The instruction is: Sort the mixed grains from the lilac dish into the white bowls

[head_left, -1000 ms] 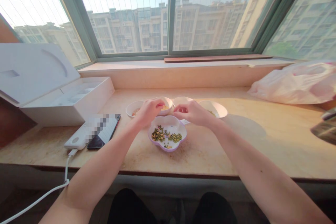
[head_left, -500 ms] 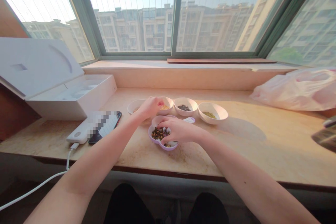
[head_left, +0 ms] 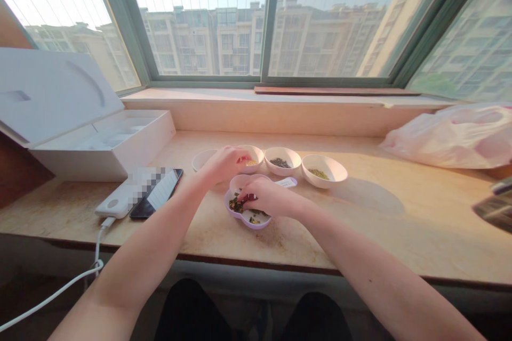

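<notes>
1 purple bowl point(head_left: 258, 226), handle point(head_left: 287, 183) rightward; left hand point(head_left: 224, 163), right hand point(head_left: 271, 197) loosely curled, grasp unclear.

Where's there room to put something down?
The biggest bare patch is on the table, right of the rightmost bowl and in front of the plastic bag. A thinner strip lies behind the row of bowls. It's crowded around the left hand, right hand and lobed dish.

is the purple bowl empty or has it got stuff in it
Not empty: dark and yellowish beans show inside the purple bowl, beside the right hand.
</notes>
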`<state>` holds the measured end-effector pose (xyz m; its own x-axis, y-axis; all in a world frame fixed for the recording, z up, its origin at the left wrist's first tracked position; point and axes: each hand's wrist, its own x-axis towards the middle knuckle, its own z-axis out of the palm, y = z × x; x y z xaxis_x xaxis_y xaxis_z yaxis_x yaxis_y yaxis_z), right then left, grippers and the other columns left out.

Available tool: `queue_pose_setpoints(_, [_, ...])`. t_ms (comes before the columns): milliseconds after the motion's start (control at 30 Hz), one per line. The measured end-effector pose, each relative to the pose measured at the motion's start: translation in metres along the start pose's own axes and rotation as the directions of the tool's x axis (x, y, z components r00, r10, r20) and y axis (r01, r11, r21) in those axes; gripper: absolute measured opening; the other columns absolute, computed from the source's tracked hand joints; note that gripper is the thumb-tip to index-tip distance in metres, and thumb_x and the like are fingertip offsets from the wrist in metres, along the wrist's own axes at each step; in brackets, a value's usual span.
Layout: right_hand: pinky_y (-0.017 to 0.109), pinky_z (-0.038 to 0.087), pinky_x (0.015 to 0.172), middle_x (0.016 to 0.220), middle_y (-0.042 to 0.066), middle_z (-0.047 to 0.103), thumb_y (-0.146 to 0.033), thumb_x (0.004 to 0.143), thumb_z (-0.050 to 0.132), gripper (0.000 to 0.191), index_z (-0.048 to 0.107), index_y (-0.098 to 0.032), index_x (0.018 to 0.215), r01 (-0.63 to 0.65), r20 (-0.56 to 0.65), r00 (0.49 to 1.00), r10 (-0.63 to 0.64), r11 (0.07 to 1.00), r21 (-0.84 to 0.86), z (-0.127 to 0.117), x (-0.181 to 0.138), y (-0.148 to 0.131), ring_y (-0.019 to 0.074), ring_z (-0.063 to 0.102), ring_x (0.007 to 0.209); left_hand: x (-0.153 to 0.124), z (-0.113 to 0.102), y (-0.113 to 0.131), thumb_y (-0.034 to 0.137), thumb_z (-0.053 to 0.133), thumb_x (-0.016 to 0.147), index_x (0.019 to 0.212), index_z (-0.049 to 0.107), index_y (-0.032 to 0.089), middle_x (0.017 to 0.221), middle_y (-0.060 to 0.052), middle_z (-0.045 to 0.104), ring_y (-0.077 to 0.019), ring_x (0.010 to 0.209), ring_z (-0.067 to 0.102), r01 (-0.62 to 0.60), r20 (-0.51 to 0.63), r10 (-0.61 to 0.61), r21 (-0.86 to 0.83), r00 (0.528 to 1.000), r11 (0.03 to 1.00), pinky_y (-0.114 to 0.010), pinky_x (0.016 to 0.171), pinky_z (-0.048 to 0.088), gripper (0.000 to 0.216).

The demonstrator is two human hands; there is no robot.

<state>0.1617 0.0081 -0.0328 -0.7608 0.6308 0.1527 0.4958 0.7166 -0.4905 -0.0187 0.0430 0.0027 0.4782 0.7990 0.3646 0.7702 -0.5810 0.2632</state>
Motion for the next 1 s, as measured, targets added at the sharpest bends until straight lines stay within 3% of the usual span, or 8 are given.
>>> queue_pose_setpoints(367, [0.035, 0.055, 0.076, 0.077, 0.0, 0.074, -0.016, 0.079, 0.072, 0.016, 0.08, -0.029, 0.077, 0.004, -0.094, 0.996, 0.008, 0.992, 0.128, 0.001, -0.005, 0.005, 0.0223, 0.068, 0.079, -0.007, 0.0, 0.009, 0.011, 0.054, 0.09, 0.073, 0.065, 0.019, 0.073, 0.001, 0.066, -0.0141, 0.067, 0.055, -0.07, -0.003, 0.07, 0.015, 0.998, 0.997, -0.027, 0.064, 0.033, 0.022])
queue_pose_setpoints(500, [0.034, 0.057, 0.077, 0.086, 0.001, 0.078, -0.012, 0.078, 0.07, 0.018, 0.08, -0.027, 0.081, -0.034, -0.084, 0.995, 0.056, 0.968, 0.25, -0.003, -0.006, 0.009, 0.023, 0.071, 0.084, -0.007, -0.002, 0.01, 0.013, 0.053, 0.092, 0.081, 0.069, 0.02, 0.081, 0.0, 0.071, -0.0144, 0.072, 0.059, -0.064, -0.012, 0.064, -0.019, 0.998, 0.998, -0.026, 0.065, 0.036, 0.021])
queue_pose_setpoints(700, [0.034, 0.059, 0.084, 0.092, 0.004, 0.079, -0.021, 0.077, 0.076, 0.011, 0.079, -0.02, 0.087, -0.097, -0.042, 0.988, 0.15, 0.801, 0.59, -0.018, -0.006, 0.02, 0.0206, 0.074, 0.088, -0.006, -0.001, 0.008, 0.017, 0.057, 0.093, 0.087, 0.073, 0.019, 0.091, -0.003, 0.075, -0.016, 0.08, 0.065, -0.07, -0.018, 0.069, -0.086, 0.997, 0.994, -0.026, 0.071, 0.044, 0.018])
queue_pose_setpoints(1000, [0.037, 0.058, 0.092, 0.1, 0.006, 0.08, -0.027, 0.075, 0.084, 0.021, 0.081, -0.019, 0.094, -0.12, -0.022, 0.979, 0.201, 0.664, 0.738, -0.024, -0.007, 0.027, 0.0217, 0.074, 0.097, -0.005, 0.004, 0.003, 0.017, 0.055, 0.093, 0.089, 0.077, 0.021, 0.086, -0.002, 0.075, -0.0167, 0.079, 0.066, -0.074, -0.029, 0.072, -0.08, 0.997, 0.994, -0.027, 0.071, 0.045, 0.022])
